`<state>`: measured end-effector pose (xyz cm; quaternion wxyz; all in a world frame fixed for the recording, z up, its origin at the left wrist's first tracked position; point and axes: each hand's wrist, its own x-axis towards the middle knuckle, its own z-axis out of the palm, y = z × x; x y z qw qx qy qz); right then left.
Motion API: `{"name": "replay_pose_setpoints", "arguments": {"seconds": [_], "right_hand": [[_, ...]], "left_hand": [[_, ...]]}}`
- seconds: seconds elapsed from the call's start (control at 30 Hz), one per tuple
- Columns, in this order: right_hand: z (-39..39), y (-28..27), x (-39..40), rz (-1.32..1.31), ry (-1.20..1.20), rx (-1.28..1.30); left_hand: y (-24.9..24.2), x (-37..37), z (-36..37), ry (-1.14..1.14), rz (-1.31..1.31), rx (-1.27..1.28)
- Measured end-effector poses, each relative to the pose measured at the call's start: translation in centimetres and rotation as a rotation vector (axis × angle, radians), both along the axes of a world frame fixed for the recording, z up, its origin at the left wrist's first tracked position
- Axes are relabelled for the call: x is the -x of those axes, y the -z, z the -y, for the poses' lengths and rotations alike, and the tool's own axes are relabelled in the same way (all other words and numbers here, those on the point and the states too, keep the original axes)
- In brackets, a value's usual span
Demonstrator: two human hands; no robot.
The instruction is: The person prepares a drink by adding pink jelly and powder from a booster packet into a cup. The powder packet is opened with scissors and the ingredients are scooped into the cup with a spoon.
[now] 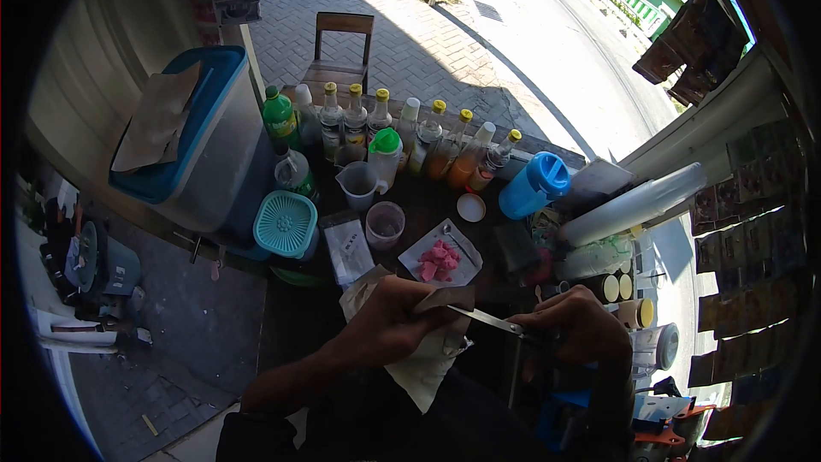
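Observation:
My left hand (393,318) is closed around a sheet of brown paper (421,381), which hangs down below the fist and sticks out above it. In my right hand (573,325) is a pair of scissors (487,319), its blades pointing left and meeting the paper's upper part beside my left fingers. The handles are mostly hidden by my right fingers. Just beyond my hands, pink chunks (440,262) and a metal spoon (448,231) lie on a white square plate (464,272). A white packet (345,250) lies left of the plate.
Several yellow-capped bottles (355,120) line the table's far edge. Nearer stand a grey measuring jug (359,186), a clear cup (385,224) and a teal lidded basket (286,224). A blue jug (534,186) stands right; a large blue-lidded bin (205,154) stands left.

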<state>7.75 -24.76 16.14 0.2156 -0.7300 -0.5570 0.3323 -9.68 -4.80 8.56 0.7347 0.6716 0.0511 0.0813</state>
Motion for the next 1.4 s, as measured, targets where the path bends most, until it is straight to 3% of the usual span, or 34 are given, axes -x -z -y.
{"name": "replay_pose_setpoints", "arguments": {"seconds": [0.3, 1.0, 1.2, 1.3, 1.37, 1.4], "right_hand": [[0.0, -0.1, 0.3, -0.009, -0.001, 0.009], [-0.4, 0.2, 1.8, -0.014, 0.034, -0.012], [-0.2, 0.1, 2.3, -0.009, 0.004, -0.023], [0.0, 0.7, 2.5, -0.037, 0.024, -0.062], [0.5, 1.4, 2.4, -0.041, 0.032, -0.101], [0.6, 1.9, 2.5, -0.041, 0.04, -0.113]], "left_hand": [[-0.7, 0.0, -0.4, 0.044, -0.036, -0.076], [1.3, 0.4, -0.2, 0.124, 0.051, 0.018], [1.3, 0.7, 0.2, 0.058, 0.079, -0.005], [1.3, 0.9, 0.2, -0.038, -0.03, -0.107], [0.5, 1.2, 1.7, -0.217, 0.017, 0.027], [1.4, 1.5, 1.6, -0.193, -0.066, 0.139]]}}
